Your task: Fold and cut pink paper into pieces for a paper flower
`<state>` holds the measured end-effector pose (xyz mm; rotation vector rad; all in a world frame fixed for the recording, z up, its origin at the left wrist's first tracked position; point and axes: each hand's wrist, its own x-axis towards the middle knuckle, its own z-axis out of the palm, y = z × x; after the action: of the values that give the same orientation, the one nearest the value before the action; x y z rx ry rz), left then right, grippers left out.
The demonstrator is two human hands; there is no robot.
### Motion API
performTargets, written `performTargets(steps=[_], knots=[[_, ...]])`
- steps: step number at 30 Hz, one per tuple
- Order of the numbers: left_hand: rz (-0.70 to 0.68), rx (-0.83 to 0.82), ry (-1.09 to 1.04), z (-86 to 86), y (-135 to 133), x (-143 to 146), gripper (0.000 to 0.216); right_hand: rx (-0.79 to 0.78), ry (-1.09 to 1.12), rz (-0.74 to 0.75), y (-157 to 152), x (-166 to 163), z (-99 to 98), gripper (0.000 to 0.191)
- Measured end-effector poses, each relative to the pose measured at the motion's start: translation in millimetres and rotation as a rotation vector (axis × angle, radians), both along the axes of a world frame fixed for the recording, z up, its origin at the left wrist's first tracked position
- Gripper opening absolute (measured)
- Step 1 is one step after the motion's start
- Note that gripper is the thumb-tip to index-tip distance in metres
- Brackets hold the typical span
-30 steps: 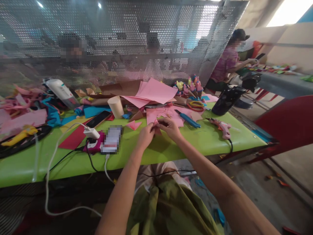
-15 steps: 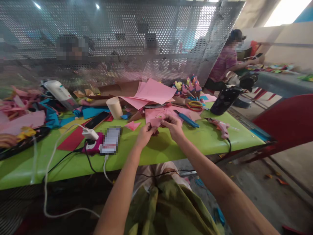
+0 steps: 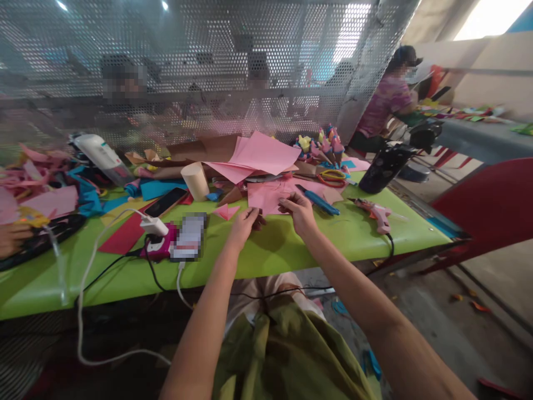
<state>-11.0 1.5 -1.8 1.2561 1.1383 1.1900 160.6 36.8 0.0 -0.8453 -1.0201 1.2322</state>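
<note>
My left hand (image 3: 242, 224) and my right hand (image 3: 298, 211) are held over the green table (image 3: 291, 250) and both pinch the lower edge of a pink paper square (image 3: 266, 198). The paper is unfolded between them, left fingers at its lower left corner, right fingers at its lower right. A small folded pink piece (image 3: 227, 211) lies just left of my left hand. A blue utility knife (image 3: 320, 203) lies right of my right hand.
Pink sheets (image 3: 262, 155), scissors (image 3: 332, 179), a paper roll (image 3: 196, 181), a phone (image 3: 166, 202), a charger with cables (image 3: 155, 228) and a pink glue gun (image 3: 377, 214) lie on the table. A perforated metal screen (image 3: 208, 66) stands behind. A person sits at the far right; a red chair (image 3: 491, 205) stands nearby.
The small folded pink piece pinched between my hands has opened out into a flat square. My hands have moved apart and a little farther from me.
</note>
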Motion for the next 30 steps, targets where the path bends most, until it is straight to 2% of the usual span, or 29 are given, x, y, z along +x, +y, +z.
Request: performTargets(steps=[8,18,23,30], knots=[[-0.041,0.109,0.193,9.4,-7.8,3.9,0.035,-0.028,0.01,-0.054,0.7,-0.5,0.0,0.034],[0.032,0.221,0.377,4.2,-6.9,5.9,0.025,-0.027,0.005,-0.028,-0.9,-0.5,0.7,0.03],[0.016,0.16,0.289,10.2,-7.3,4.8,0.028,-0.006,-0.04,-0.012,-2.8,-2.3,3.1,0.03],[-0.114,0.061,0.166,8.2,-7.2,3.2,0.033,0.006,-0.06,0.041,-4.9,-6.0,4.1,0.032]])
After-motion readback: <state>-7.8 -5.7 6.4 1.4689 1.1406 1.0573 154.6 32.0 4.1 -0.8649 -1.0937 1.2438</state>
